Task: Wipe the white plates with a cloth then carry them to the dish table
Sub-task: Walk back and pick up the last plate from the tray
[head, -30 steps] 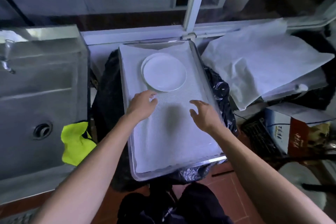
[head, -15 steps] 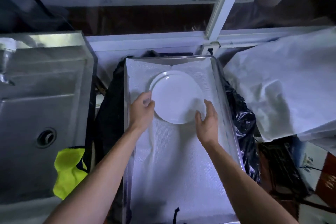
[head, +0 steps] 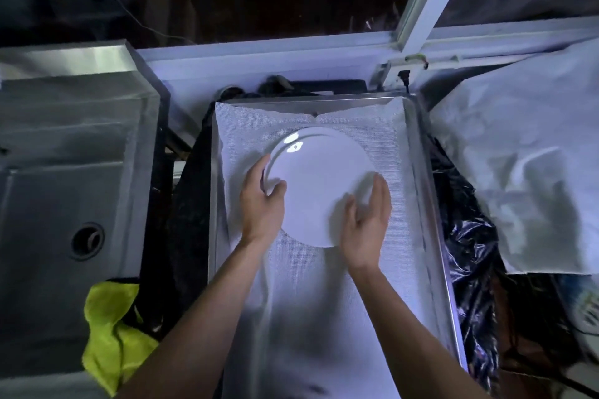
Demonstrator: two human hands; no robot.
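A white plate [head: 319, 181], with at least one more rim showing under its left edge, sits in a metal tray [head: 418, 172] lined with white mesh cloth [head: 324, 301]. My left hand [head: 261, 204] grips the stack's left rim, thumb on top and fingers under the edge. My right hand [head: 366, 220] holds the lower right rim, thumb on the plate's face. The plate looks tilted, its near edge raised off the liner. A yellow-green cloth [head: 110, 330] lies at the sink's near right corner, in neither hand.
A steel sink [head: 64, 204] with a drain fills the left. Black plastic bags [head: 466, 253] flank the tray. A white sheet [head: 525, 172] covers things on the right. A window frame [head: 421, 3] runs behind the tray.
Both hands reached forward to the plate and closed on its left and right rims. The view moved closer over the tray.
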